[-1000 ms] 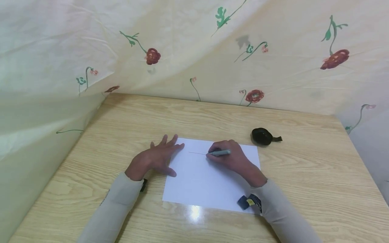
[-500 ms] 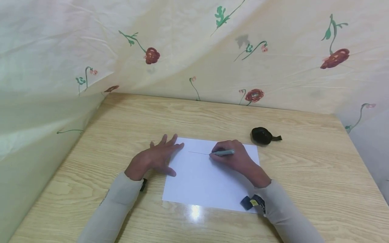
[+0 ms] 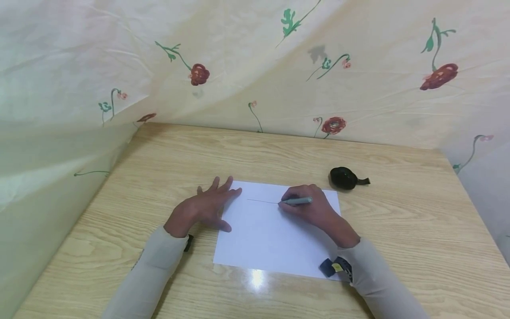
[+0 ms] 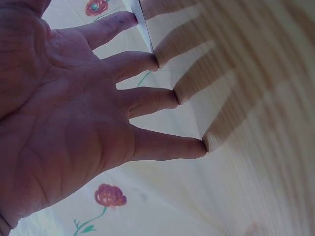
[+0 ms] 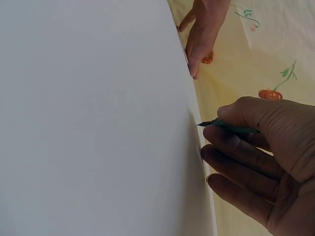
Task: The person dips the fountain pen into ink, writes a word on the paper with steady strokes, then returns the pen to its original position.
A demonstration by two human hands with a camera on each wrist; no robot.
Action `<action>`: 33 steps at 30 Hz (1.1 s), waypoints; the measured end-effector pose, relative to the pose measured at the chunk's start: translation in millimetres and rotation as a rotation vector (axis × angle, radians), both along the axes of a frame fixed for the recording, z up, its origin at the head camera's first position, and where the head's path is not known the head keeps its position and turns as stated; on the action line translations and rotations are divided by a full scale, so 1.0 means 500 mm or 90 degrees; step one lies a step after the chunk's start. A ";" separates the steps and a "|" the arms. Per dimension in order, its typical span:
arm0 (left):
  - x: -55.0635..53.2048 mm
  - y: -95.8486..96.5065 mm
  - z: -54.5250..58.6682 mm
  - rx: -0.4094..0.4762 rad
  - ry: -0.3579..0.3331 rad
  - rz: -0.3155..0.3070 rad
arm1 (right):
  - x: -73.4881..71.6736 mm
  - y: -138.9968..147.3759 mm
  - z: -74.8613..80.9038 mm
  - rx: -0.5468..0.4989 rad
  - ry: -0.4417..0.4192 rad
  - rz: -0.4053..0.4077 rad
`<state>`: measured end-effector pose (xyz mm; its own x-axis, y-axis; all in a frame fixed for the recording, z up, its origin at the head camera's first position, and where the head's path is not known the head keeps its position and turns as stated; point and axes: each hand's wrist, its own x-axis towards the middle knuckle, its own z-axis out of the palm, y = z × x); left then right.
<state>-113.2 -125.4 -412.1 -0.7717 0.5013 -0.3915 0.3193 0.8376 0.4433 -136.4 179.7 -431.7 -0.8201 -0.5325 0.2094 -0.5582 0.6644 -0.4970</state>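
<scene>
A sheet of white paper (image 3: 255,241) lies on the table, with a thin dark line (image 3: 260,201) running across its upper part. My right hand (image 3: 314,208) pinches a grey-green pen (image 3: 299,200) between thumb and fingers, its tip at the line's right end. In the right wrist view the pen (image 5: 236,129) shows a dark, narrow point. My left hand (image 3: 205,207) spreads its fingers over the paper's left edge. Seen from the left wrist, the fingertips (image 4: 197,146) press on the tabletop and the paper's edge (image 4: 143,30), and the palm is raised.
Beyond the paper's upper right corner sits a small round black object (image 3: 343,178) with a short handle-like strip. The wood-grain table (image 3: 402,212) reaches back to a cream flowered cloth (image 3: 247,57), which hangs behind and at the sides.
My right hand has slid a little to the right with the pen, and the line has grown longer behind its tip. My left hand stays in place.
</scene>
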 end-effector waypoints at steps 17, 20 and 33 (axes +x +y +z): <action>-0.001 0.000 0.002 -0.007 -0.002 0.004 | 0.001 0.020 -0.001 -0.010 -0.010 -0.005; 0.001 0.001 0.001 -0.015 -0.001 0.002 | 0.003 0.023 -0.003 -0.015 -0.008 0.001; -0.004 0.001 0.001 -0.016 -0.010 0.003 | 0.008 0.042 0.000 -0.040 0.008 0.002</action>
